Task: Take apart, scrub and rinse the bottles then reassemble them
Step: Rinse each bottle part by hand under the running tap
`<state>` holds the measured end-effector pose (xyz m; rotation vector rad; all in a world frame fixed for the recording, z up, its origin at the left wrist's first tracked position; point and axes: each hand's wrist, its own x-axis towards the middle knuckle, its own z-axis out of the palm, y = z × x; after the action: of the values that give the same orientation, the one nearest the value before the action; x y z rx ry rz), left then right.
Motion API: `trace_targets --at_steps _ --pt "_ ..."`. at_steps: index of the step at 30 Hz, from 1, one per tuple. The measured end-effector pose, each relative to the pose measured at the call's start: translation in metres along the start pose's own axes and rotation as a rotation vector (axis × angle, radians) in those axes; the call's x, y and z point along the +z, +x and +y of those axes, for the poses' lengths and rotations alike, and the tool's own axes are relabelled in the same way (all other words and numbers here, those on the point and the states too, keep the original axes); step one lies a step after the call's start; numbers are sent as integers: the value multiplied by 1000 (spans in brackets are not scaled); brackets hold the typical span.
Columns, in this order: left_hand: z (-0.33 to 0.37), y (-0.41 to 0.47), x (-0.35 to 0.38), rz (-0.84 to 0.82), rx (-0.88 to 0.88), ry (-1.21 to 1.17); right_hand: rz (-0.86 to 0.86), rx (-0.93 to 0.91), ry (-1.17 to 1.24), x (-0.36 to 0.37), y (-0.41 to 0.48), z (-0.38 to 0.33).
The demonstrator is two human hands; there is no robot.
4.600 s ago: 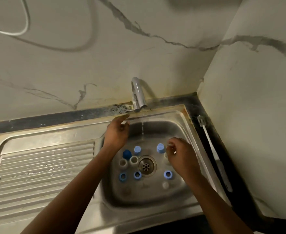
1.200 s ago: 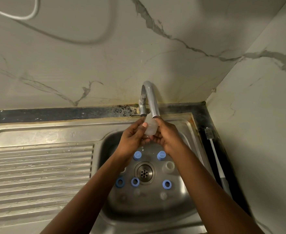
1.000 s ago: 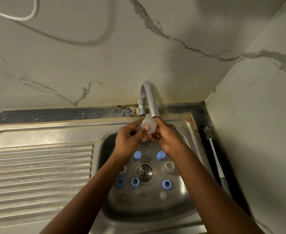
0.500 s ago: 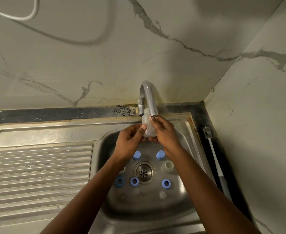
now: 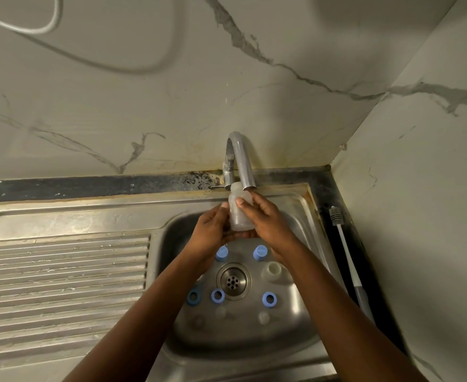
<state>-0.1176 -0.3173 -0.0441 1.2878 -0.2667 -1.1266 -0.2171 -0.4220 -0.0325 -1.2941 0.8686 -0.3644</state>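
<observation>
A small translucent bottle (image 5: 238, 209) stands upright just under the spout of the chrome tap (image 5: 242, 161). My left hand (image 5: 211, 232) and my right hand (image 5: 268, 221) both grip it from either side, over the steel sink basin (image 5: 304, 321). On the basin floor lie blue caps (image 5: 260, 252), blue rings (image 5: 217, 295) and another translucent bottle (image 5: 273, 270) around the drain (image 5: 233, 281). My left wrist hides some parts.
A ribbed steel draining board (image 5: 61, 282) lies to the left. A white bottle brush (image 5: 345, 244) rests on the dark ledge right of the sink. Marble walls close the back and right; a white cable (image 5: 34, 30) hangs top left.
Over the last seconds my hands lifted a bottle from the basin to the tap. In the last half second the bottle turned more upright between both hands.
</observation>
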Motion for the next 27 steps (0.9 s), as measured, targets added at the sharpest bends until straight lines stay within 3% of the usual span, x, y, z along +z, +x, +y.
trace_targets --at_steps 10,14,21,27 --pt "11 8 6 47 143 143 54 -284 -495 -18 -4 10" --pt "9 9 16 54 131 120 173 -351 -601 -24 -5 12" --pt "0 11 25 77 47 12 260 -513 -1007 -30 -11 9" --pt "1 17 12 10 66 -30 269 -490 -838 -34 -8 14"
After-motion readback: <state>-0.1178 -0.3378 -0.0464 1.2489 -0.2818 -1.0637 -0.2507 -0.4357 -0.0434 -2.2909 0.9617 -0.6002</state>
